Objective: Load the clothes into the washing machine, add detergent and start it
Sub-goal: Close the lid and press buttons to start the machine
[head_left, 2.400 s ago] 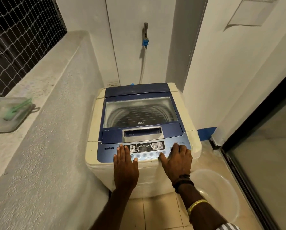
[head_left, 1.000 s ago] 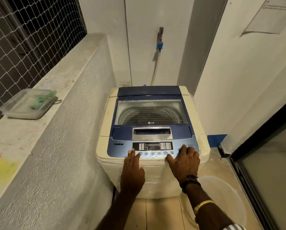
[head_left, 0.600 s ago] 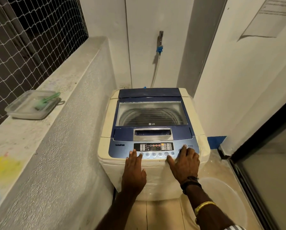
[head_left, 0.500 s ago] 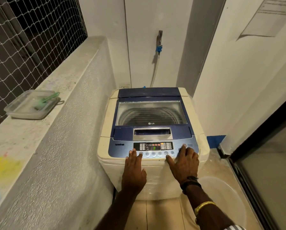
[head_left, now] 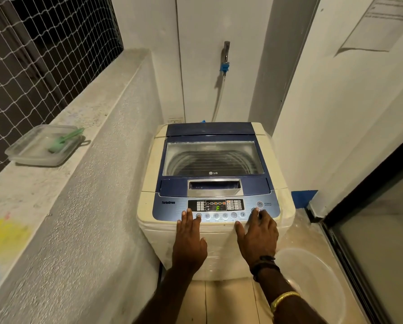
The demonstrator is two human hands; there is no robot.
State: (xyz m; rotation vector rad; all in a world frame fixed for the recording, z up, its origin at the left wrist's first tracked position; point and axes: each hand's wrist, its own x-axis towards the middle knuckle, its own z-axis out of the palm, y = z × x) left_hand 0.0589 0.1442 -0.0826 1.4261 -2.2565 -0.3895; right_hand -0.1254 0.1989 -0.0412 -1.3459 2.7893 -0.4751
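Observation:
A cream top-loading washing machine (head_left: pixel 149 174) with a blue lid stands against the far wall, lid down. Through the glass window (head_left: pixel 213 157) I see the drum's ribbed wall; no clothes show. The control panel (head_left: pixel 215 205) is lit, with a green figure and small red lights. My left hand (head_left: pixel 188 239) lies flat on the machine's front edge, fingertips at the panel's left buttons. My right hand (head_left: pixel 257 232) rests on the right side, a straight fingertip on a button below the power key.
A concrete ledge (head_left: pixel 62 164) runs along the left, bearing a clear lidded container (head_left: pixel 42 146) with a green utensil. A clear plastic basin (head_left: pixel 312 284) sits on the floor at right. A tap with a hose (head_left: pixel 223 64) is on the back wall. A dark glass door (head_left: pixel 378 230) closes the right side.
The panel display was dark a second ago and now shows a green figure and red lights. My right fingertip slid from the power key to the button below. The left hand stayed.

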